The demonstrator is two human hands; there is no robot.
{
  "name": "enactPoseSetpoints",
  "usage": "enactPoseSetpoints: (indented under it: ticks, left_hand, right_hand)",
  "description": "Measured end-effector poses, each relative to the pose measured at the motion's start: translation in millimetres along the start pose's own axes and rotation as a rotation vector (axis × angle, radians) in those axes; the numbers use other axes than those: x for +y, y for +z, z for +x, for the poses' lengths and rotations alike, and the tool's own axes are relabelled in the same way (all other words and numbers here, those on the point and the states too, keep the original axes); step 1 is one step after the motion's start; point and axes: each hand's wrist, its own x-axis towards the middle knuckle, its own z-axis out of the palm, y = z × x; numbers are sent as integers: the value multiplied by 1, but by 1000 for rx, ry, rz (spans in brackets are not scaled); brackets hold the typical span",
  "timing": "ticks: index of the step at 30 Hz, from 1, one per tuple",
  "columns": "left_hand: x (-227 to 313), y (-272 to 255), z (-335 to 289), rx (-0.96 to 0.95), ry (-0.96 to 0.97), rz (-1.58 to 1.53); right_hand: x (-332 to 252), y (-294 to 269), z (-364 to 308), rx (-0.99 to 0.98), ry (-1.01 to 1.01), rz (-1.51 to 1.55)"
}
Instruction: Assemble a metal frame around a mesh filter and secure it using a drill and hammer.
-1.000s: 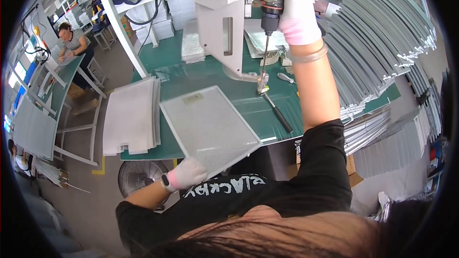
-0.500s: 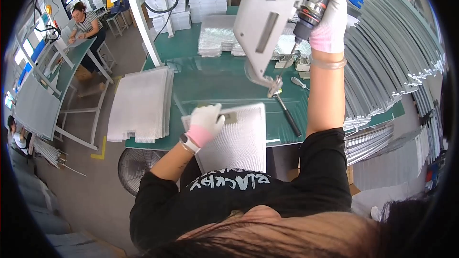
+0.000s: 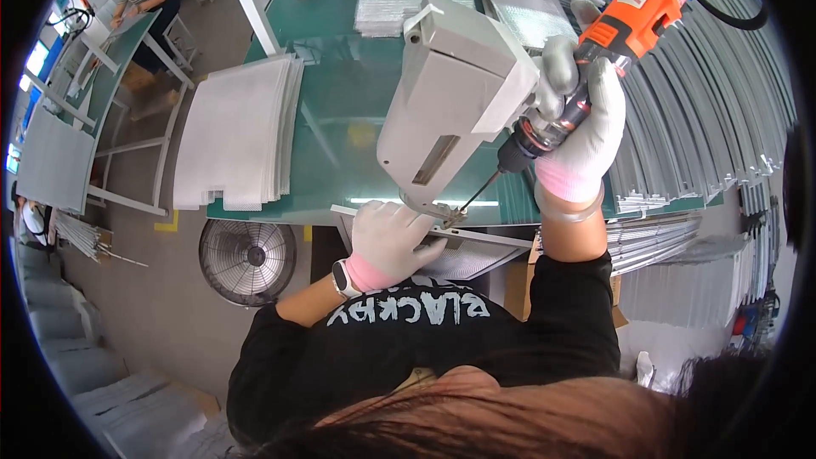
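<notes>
On the grey floor (image 3: 161, 314) stands a green bench (image 3: 331, 170), grey strips (image 3: 705, 110) stacked along its right side, pale sheets (image 3: 238, 132) at its left. A framed mesh panel (image 3: 478, 258) slants at its near edge. Above the bench, the right hand (image 3: 595, 132), forearm outstretched, grasps an orange power driver (image 3: 633, 13); the left hand (image 3: 387, 238) spreads over the panel (whether it grips, one cannot tell).

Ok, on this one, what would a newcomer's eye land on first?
Probably the bright orange-and-black power drill at upper right, gripped by the white-and-pink-gloved right hand, its bit pointing down-left. Next, the bulky pale-grey angular housing beside it, mid-picture, in front of the green table. Below, the white-and-pink-gloved left hand is at a framed grey mesh panel.
</notes>
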Motion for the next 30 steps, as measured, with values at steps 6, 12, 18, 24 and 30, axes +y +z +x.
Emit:
enactPoseSetpoints:
  ticks: [6,12,18,24,30]
  left_hand:
    - [-2,-1,-8,-108,63,30]
    - [0,-1,-16,-132,92,112]
    - [1,1,-12,-36,18,2]
    - [2,2,-2,31,18,-52]
    - [-2,9,-5,17,25,-131]
  right_hand:
    - [7,-4,-5,-39,-13,4]
    - [3,13,-10,55,13,-120]
    - [2,9,-9,44,2,-117]
    - [3,14,-10,33,-1,-86]
    - [5,11,-18,34,-6,-100]
